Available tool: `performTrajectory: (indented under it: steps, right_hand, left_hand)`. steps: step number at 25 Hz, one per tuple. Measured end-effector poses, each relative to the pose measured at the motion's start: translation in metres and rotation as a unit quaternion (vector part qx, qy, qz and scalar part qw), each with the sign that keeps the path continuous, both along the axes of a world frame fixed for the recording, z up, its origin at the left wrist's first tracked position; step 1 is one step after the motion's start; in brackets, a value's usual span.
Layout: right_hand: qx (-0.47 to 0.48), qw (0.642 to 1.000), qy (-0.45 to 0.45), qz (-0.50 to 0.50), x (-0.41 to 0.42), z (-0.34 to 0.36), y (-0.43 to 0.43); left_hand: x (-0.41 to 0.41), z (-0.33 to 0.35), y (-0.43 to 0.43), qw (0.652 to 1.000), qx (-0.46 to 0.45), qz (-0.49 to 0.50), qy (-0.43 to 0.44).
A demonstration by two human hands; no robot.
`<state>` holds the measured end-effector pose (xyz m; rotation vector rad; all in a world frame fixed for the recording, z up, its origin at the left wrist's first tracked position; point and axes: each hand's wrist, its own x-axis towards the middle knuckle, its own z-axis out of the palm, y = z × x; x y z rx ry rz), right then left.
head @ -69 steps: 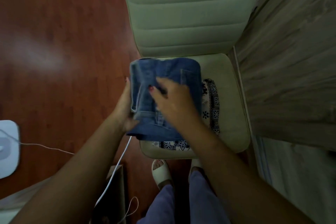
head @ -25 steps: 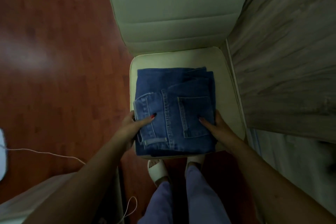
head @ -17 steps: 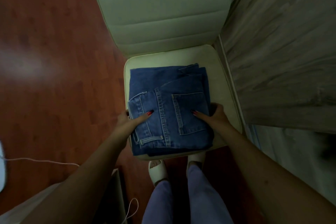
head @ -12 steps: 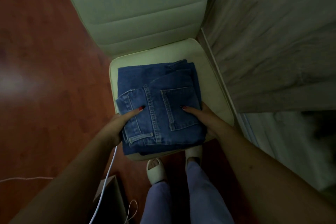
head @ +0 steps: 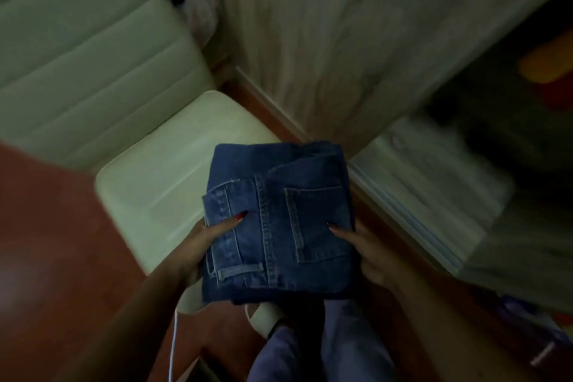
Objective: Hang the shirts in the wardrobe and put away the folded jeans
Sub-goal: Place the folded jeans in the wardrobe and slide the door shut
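So the folded jeans (head: 279, 223) are up off the seat, carried between both hands — a squared-off denim stack with a back pocket and a belt loop facing up. The left hand (head: 198, 245) grips the left edge, thumb lying across the top near the waistband corner, red nail showing, and the other fingers tucked underneath where I can't see them. The right hand (head: 369, 251) does the same on the opposite edge: thumb on top beside the pocket, the rest curled under the stack. So both hands are clamped on the bundle from the sides, not spread flat.

Off to the left of the left hand and a bit beyond it is the pale green chair (head: 148, 183); only the near right corner of its seat sits under the jeans, the rest of the stack hangs over the floor. Past the fingertips, straight ahead, there's a light wood-grain wardrobe panel (head: 325, 40). To the right of the right hand is a pale shelf or ledge (head: 428, 183) — pretty blurred, can't tell what's on it. Further right it goes dark, with something orange (head: 545, 65) smeared by motion.

Below the hands you can see purple trouser legs (head: 310, 347), a white slipper (head: 263, 319), and a thin white cable (head: 173, 347) running down by the left forearm. Reddish wood floor (head: 52, 242) all around.
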<state>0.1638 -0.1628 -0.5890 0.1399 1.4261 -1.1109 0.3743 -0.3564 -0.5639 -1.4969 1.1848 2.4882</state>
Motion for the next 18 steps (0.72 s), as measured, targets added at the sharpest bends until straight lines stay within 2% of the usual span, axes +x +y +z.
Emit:
performTrajectory:
  steps: [5, 8, 14, 18]
  right_hand:
    - [0.037, 0.99, -0.004, -0.133, -0.056, 0.021, 0.11]
    - [0.05, 0.974, -0.011, -0.22, -0.099, 0.021, 0.173]
    - [0.042, 0.951, -0.008, -0.307, -0.185, -0.016, 0.234]
    - [0.003, 0.942, 0.01, -0.336, -0.259, -0.073, 0.223]
  left_hand:
    - [-0.106, -0.009, 0.058, 0.988, 0.102, -0.117, 0.01]
    - [-0.182, -0.019, 0.101, 0.975, 0.117, -0.189, -0.001]
    - [-0.321, -0.035, 0.149, 0.962, 0.071, -0.264, 0.005]
    - [-0.415, -0.083, 0.138, 0.965, -0.047, -0.259, 0.024]
